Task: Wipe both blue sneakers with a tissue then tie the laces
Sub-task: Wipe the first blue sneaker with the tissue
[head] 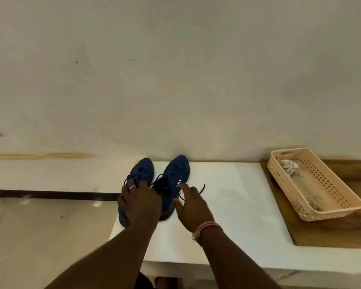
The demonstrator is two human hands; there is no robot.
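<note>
- Head view, centre of the frame: two blue sneakers side by side on a white table [238, 205], toes toward the wall [175, 69].
- Left sneaker [143, 168]: toe and forefoot visible, a dark lace loop lying over its upper; heel end showing below the left hand at the table's left edge.
- Right sneaker [176, 174]: just beside the left one, a small white mark on its side, its opening dark.
- Lace [202, 187]: a dark strand runs out from the right sneaker to the right, past the right hand.
- Left hand [140, 202]: rests over the left sneaker, fingers curled down at its laces; ring on one finger. Whether it pinches a lace, cannot tell.
- Right hand [193, 207]: fingers spread and mostly straight, beside the right sneaker, the index fingertip near the white mark; thread band at the wrist.
- Right of the frame: a beige perforated basket [342, 190] on a wooden board [331, 232], crumpled tissue [288, 166] in its far end.
</note>
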